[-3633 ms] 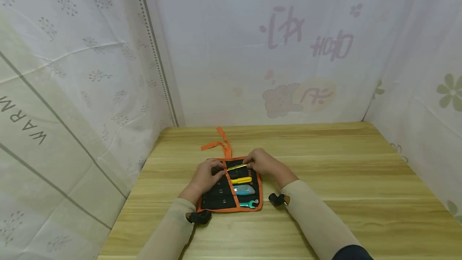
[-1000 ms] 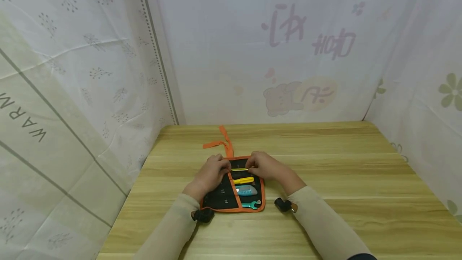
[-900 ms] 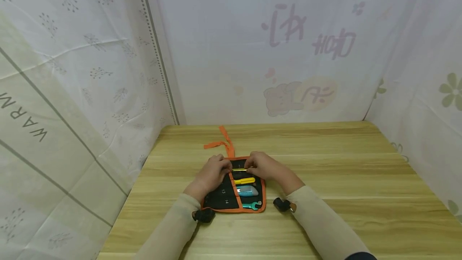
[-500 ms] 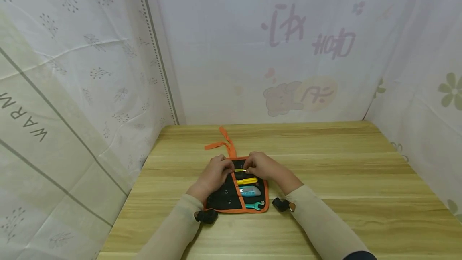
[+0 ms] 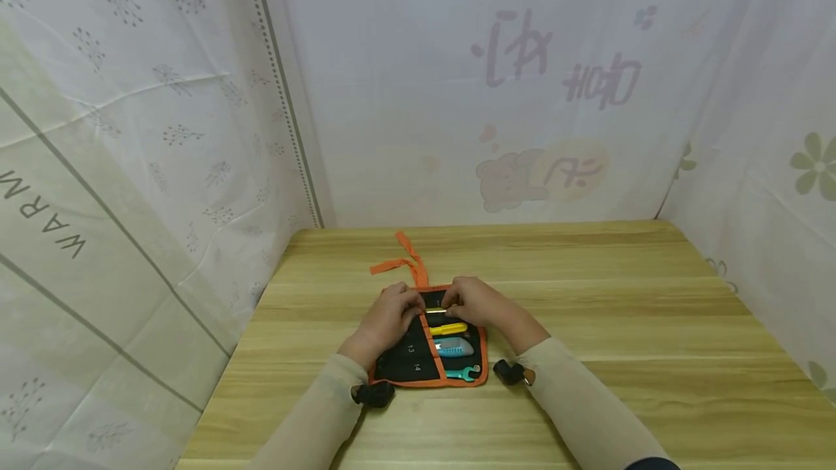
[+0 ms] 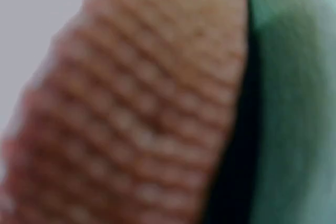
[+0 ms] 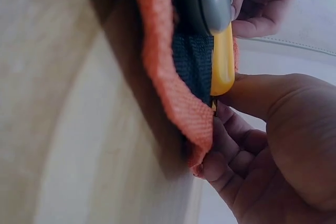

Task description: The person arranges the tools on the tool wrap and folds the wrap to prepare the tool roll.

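Note:
A black tool roll (image 5: 401, 365) with orange trim lies spread on the table, partly covered by my hands. Its row of pockets holds a yellow-handled tool (image 5: 448, 328), a light-blue utility knife (image 5: 453, 347) and a green wrench (image 5: 464, 373). Above them lies a slim yellow rod-like tool (image 5: 435, 310); my right hand (image 5: 475, 302) pinches its right end, and the other end runs under my left fingers. My left hand (image 5: 390, 314) pinches the orange pocket edge there; its fingertips partly hide it. The right wrist view shows the right hand (image 7: 294, 140) at the roll's trim.
Orange tie straps (image 5: 411, 260) trail from the roll's far edge over the wooden table (image 5: 588, 296). Patterned white curtains (image 5: 418, 93) hang behind and at both sides. The left wrist view is blurred, with a ribbed orange-brown surface (image 6: 136, 108) filling much of it.
The slim yellow tool has gone from slanted to nearly level, and less of it shows between the hands. The roll and left hand have shifted slightly right.

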Demonstrator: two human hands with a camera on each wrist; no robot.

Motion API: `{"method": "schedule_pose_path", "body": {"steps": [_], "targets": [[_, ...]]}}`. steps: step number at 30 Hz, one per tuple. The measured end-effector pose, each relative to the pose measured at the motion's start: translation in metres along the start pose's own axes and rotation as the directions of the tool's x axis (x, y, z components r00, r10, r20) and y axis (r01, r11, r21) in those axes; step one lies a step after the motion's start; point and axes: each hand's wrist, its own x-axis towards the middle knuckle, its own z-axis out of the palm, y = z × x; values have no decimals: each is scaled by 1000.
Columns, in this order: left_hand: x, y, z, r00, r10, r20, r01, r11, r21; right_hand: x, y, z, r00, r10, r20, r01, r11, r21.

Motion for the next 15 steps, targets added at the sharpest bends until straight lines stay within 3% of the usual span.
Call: {"method": "schedule_pose_path", "body": {"steps": [5,15], "targets": [[-5,3,-4,1000,-29,9,29,1000,7,-8,-2,-2,1000,29,-8,-28,1000,7],[-23,1,-17,997,-78,28,77,996,38,-31,10,-4,999,-27,-42,24,998,-60]]}}
